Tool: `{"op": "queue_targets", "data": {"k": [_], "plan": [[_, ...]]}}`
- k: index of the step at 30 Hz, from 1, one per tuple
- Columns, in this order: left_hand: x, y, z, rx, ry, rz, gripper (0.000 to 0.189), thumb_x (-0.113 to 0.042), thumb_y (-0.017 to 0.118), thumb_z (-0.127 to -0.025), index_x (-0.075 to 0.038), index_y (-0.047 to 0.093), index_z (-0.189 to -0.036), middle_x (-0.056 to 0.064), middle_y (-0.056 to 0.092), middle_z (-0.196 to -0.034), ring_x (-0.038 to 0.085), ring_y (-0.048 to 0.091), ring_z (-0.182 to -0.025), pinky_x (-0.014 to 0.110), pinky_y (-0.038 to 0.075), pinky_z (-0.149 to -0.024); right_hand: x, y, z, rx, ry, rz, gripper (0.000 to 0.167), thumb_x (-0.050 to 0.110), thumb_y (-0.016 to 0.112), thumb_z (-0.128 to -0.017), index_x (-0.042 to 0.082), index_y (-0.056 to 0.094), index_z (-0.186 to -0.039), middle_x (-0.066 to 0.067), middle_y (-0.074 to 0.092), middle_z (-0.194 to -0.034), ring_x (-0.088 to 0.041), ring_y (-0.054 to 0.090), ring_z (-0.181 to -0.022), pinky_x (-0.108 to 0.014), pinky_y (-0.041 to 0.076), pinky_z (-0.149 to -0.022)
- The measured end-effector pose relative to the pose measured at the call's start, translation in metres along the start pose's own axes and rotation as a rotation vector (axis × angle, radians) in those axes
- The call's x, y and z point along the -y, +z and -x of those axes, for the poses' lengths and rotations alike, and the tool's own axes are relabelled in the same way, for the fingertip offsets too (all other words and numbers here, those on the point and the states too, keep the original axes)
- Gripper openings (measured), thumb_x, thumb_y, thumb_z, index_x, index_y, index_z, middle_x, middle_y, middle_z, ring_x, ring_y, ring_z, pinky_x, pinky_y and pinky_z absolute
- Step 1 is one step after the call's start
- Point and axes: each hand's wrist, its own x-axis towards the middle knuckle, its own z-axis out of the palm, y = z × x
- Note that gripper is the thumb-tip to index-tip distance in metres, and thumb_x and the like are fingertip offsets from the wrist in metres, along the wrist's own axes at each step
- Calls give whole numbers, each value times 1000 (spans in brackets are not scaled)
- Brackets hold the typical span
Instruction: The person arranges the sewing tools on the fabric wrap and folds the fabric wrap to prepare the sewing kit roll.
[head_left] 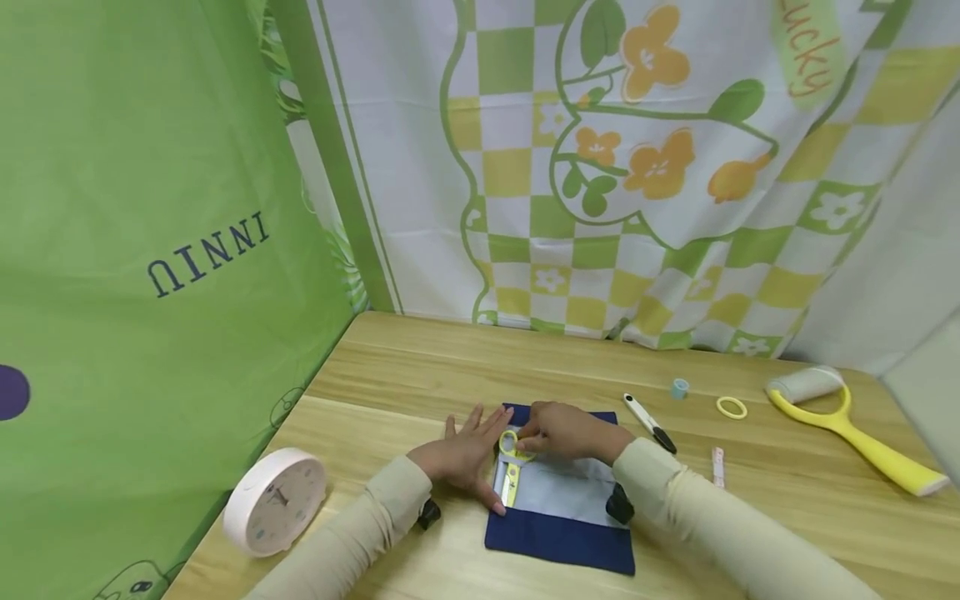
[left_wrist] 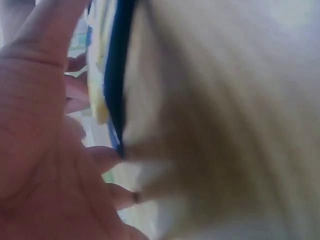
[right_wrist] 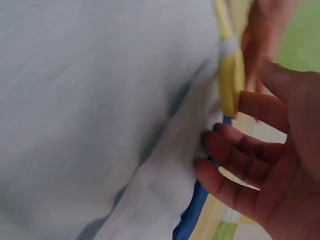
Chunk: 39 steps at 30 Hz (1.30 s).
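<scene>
Yellow scissors [head_left: 512,475] with a pale band round them lie along the left side of an opened-out navy cloth piece [head_left: 558,540] with a light grey inner face. My left hand [head_left: 468,454] rests with spread fingers at the cloth's left edge, its thumb low near the blade end. At the scissors' handle loops, my right hand [head_left: 566,431] bends its fingers and pinches the handle. In the right wrist view its other fingertips [right_wrist: 210,140] touch the grey fabric. The left wrist view is blurred and shows the left palm [left_wrist: 45,140] beside the cloth's navy edge.
A pink round clock [head_left: 276,502] stands at the left. To the right lie a white-and-black cutter-like tool [head_left: 649,423], a small blue cup-shaped item [head_left: 679,388], a yellow ring [head_left: 731,407], a pink-and-white strip [head_left: 717,467] and a yellow-handled lint roller [head_left: 862,433]. Curtains hang behind.
</scene>
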Motion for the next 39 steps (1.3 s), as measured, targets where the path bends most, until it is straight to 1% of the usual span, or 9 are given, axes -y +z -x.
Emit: {"op": "queue_targets", "data": {"k": [5,9,12,14,19,24,27,31,39], "plan": [[-2,-5,2,27,-7,12,135,-68,83,-65,-24,1,-163,13,-7,-170,48,-9,-154,82,3,-111,6,2,8,-3,-43,141,44,45,58,-100,15,69,-130,-5,62,-114,-8,60,-84,-30,53,-74],[-2,-3,3,25,-24,-35,133,-71,81,-63,-27,5,-163,13,-7,-170,48,-7,-154,82,6,-111,1,-6,31,-134,6,172,42,39,59,-100,10,68,-130,-8,65,-122,-14,67,-92,-35,57,-78],[-1,-1,4,7,-26,-45,134,-70,82,-61,-28,6,-163,12,-7,-170,48,-5,-154,82,6,-110,-15,-21,60,-279,95,152,27,25,63,-98,6,75,-113,-4,74,-104,-12,69,-83,-31,57,-70],[0,-2,5,0,-23,-46,134,-69,83,-60,-27,8,-163,13,-6,-170,46,-7,-155,81,3,-112,-30,-34,84,-321,207,139,20,21,64,-96,6,76,-104,-2,75,-91,-9,66,-75,-29,54,-62],[-1,-7,10,-15,-6,-124,131,-67,84,-60,-24,15,-163,17,-2,-170,43,-6,-156,72,2,-119,-70,-56,149,-263,495,124,26,20,61,-96,-1,71,-109,-9,74,-87,-16,66,-73,-36,53,-60],[-7,-15,11,-28,64,-217,129,-64,86,-58,-21,21,-161,16,6,-170,42,2,-157,65,12,-123,-107,-58,185,-244,621,67,32,18,58,-97,-9,64,-114,-23,72,-94,-29,69,-79,-42,54,-63],[-8,-15,7,-4,105,-231,129,-62,87,-58,-21,22,-161,16,10,-169,41,8,-157,61,20,-123,-117,-57,188,-242,655,35,35,18,56,-98,-11,62,-116,-29,71,-98,-36,69,-83,-45,55,-65],[-10,-13,2,12,135,-244,127,-61,88,-58,-18,25,-160,18,17,-168,43,17,-155,54,27,-123,-123,-55,178,-280,639,33,37,19,58,-97,-12,61,-118,-31,70,-101,-40,69,-86,-49,56,-69],[-23,-10,-11,-13,157,-301,128,-65,88,-54,-17,30,-158,18,22,-166,43,22,-153,50,26,-124,-141,-59,149,-326,630,56,59,27,60,-98,-18,49,-133,-40,64,-115,-53,65,-100,-59,54,-79]]}}
